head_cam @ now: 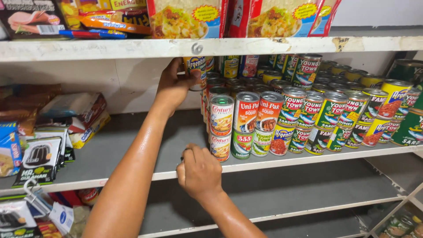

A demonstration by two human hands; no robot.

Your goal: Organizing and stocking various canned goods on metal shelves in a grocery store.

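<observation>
Two hands are busy at the middle shelf (308, 159), which is painted white and carries many stacked tins. The left hand (174, 86) reaches up and far, and its fingers (187, 79) are closed around a tall can (196, 70) with a yellow and blue label. This can is at the top of the left end of the stacks, just under the upper shelf (132, 47). The right hand (200, 172) is near the front edge of the middle shelf, with the fingers curled in; I cannot tell if they grip something, because the back of the hand hides them. Just beside it, to the right, stands a column of two fish cans (220, 128), and further right are rows of sardine cans (335, 119) with green and red labels.

I judge the held can to be rather heavy for its size, stiff, and smooth on the wall, so it may slip in a wet palm. The best place to hold it is around the middle of the side wall. The stacks beside it look easy to knock down.
</observation>
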